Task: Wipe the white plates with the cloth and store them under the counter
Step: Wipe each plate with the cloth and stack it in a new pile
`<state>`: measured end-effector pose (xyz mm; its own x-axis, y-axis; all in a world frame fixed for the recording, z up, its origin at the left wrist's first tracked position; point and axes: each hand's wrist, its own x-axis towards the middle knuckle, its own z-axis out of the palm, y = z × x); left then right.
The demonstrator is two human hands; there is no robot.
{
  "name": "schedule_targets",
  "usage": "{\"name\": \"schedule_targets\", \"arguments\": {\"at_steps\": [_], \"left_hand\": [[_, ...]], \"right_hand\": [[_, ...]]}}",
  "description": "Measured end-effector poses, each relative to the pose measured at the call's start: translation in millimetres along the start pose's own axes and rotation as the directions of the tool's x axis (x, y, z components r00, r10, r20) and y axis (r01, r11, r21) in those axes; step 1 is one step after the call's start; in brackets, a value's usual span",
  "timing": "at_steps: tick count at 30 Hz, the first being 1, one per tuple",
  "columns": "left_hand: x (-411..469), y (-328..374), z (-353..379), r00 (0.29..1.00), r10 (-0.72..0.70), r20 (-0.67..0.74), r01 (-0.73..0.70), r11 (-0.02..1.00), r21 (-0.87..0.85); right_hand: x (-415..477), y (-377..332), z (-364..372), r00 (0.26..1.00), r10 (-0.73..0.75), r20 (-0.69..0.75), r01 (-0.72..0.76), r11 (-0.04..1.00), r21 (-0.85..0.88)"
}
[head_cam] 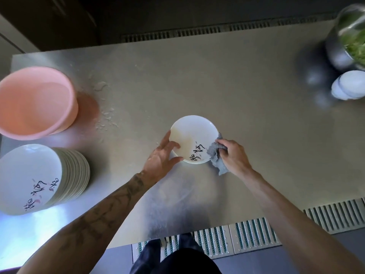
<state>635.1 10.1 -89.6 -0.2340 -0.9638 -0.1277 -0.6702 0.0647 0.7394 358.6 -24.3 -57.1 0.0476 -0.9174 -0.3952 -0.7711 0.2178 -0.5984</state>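
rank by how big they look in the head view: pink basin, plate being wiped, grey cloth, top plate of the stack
1. pink basin and top plate of the stack: alike, both near the lens, so unranked
2. plate being wiped
3. grey cloth, partly hidden by the right hand

pink basin (33, 101) far left | steel pot of greens (347, 44) far right | floor grating (256, 236)
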Motion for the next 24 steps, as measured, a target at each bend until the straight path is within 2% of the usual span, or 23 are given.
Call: {"name": "schedule_targets", "arguments": {"at_steps": [4, 10, 16, 18, 20, 24], "left_hand": [[-2.9, -0.9, 3.5, 0.999, -0.030, -0.011, 0.030, 0.998, -0.052], [3.8, 2.0, 9.3, 0.997, -0.070, 0.018, 0.069, 0.997, 0.025], [0.7, 10.7, 6.1, 0.995, -0.100, -0.003, 0.100, 0.992, 0.080], [-10.1, 17.1, -6.0, 0.994, -0.099, -0.055, 0.103, 0.990, 0.092], [-30.1, 23.0, -27.9, 0.980, -0.108, -0.165, 0.126, 0.987, 0.101], [-96.4, 17.7, -98.4, 0.890, -0.093, -0.447, 0.179, 0.972, 0.154]], "right_hand": [[-2.1, -3.2, -0.1, 1.000, 0.014, 0.021, -0.014, 1.000, -0.015], [-3.5, -5.5, -5.1, 0.999, -0.001, 0.039, 0.004, 0.998, -0.055], [-22.2, -19.0, -22.1, 0.999, -0.048, -0.025, 0.045, 0.995, -0.088], [-29.7, -29.0, -26.1, 0.995, -0.090, -0.050, 0.087, 0.994, -0.064], [-36.0, -43.3, -23.9, 0.989, -0.134, -0.067, 0.131, 0.990, -0.049], [-47.7, -79.3, -0.5, 0.965, -0.255, -0.058, 0.254, 0.967, -0.027]]}}
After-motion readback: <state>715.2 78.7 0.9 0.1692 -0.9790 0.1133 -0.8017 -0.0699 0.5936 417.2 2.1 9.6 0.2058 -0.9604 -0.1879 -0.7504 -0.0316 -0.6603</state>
